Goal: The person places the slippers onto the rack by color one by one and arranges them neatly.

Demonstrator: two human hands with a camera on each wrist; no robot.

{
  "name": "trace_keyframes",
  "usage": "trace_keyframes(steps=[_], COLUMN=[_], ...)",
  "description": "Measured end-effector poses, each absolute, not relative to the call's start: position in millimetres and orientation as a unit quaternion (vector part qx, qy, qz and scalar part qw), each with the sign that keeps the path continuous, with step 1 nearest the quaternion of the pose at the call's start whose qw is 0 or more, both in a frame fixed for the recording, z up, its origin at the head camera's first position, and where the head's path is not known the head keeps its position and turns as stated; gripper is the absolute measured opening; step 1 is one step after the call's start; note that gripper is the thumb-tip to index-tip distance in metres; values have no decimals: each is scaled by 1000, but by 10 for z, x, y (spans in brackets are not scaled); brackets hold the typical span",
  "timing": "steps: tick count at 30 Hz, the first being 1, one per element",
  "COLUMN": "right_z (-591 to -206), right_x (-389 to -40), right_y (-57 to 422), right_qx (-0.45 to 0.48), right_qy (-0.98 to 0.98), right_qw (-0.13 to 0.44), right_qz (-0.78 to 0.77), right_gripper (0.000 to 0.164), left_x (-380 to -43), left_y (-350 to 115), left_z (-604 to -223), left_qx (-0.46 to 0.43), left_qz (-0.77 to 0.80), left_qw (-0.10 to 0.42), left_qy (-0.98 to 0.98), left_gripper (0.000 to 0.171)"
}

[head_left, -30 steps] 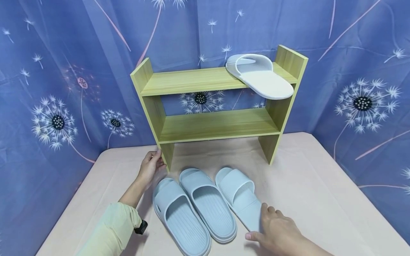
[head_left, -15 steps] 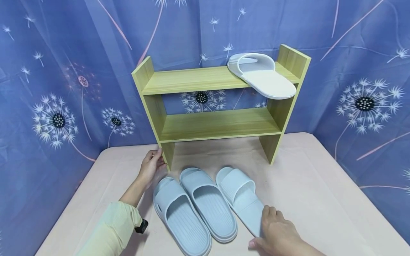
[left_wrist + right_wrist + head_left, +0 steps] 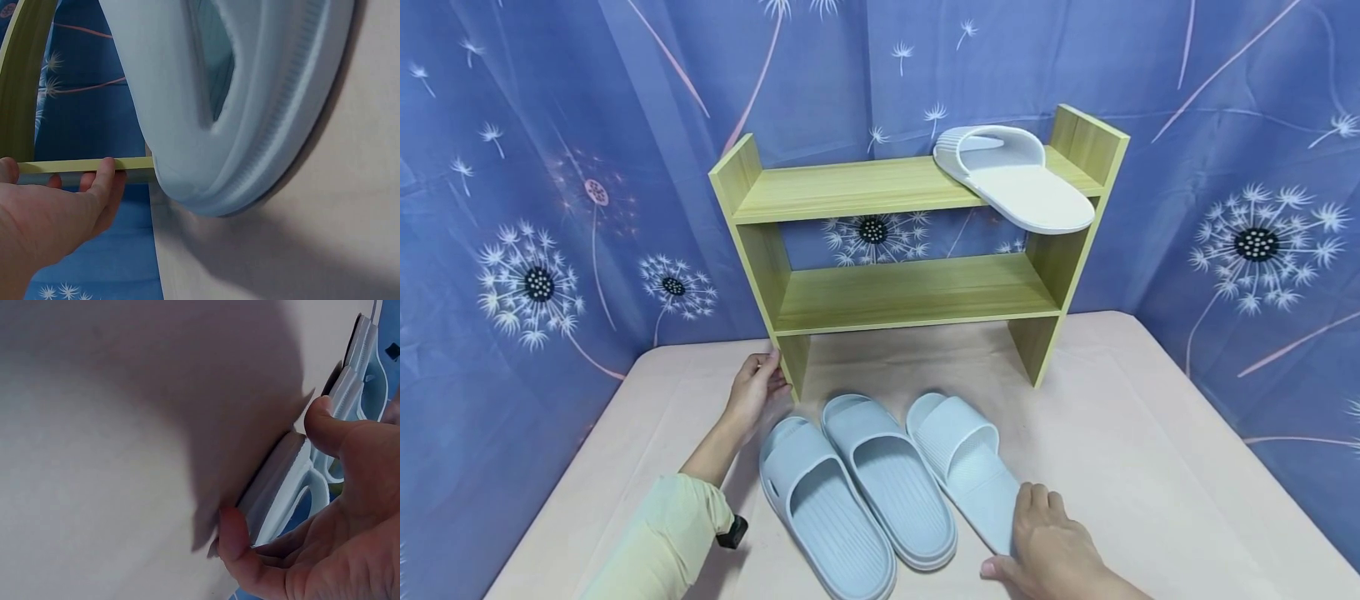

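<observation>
My left hand (image 3: 752, 393) grips the lower left side panel of a wooden shoe rack (image 3: 917, 292); in the left wrist view, thumb and fingertips lie on opposite faces of the panel (image 3: 75, 166). At the heel of a pale blue slipper (image 3: 976, 483) on the table, my right hand (image 3: 1051, 540) holds its edges between thumb and fingers. A pair of grey-blue slippers lies to its left, one slipper (image 3: 902, 500) in the middle and the other slipper (image 3: 842, 533) nearest my left arm. One white slipper (image 3: 1037, 198) sits on the rack's top shelf, its heel overhanging the front edge.
The rack stands toward the back of the cloth-covered table (image 3: 1157, 467), its middle shelf bare. Blue curtains (image 3: 580, 167) printed with dandelions surround the table at the back and sides. A small black device (image 3: 732, 532) is on my left wrist.
My right hand has drawn slightly back and closer around the pale slipper's heel. My left hand, the rack and the slippers stay in place; the head view shifted a little.
</observation>
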State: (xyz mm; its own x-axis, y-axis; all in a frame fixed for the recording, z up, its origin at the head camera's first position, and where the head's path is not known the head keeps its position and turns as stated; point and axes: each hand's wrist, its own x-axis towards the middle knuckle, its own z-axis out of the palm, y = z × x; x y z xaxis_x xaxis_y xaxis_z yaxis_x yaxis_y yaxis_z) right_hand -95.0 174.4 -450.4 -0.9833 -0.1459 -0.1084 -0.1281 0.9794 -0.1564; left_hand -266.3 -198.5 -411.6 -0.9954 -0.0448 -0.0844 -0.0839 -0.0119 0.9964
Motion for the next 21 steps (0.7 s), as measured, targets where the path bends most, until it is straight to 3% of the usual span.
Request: trace_keyframes(steps=[5,14,21], right_z=[-4522,-4495,-4415], right_x=[-958,-960,-1022], right_y=[1753,1743,1780], right_qx=[-71,-66,-54], right_qy=[993,993,992], right_qw=[55,37,60], right_qz=[-80,-95,-98], right_gripper=[123,102,103], left_x=[-2655,-2658,-2665], left_y=[-1977,-1978,-1981], left_z=[-4102,-4113,-4112], left_qx=[-48,-45,-47], left_qz=[713,716,716], left_qw=[12,8,8], left_qy=[700,696,696], left_gripper=[34,33,34])
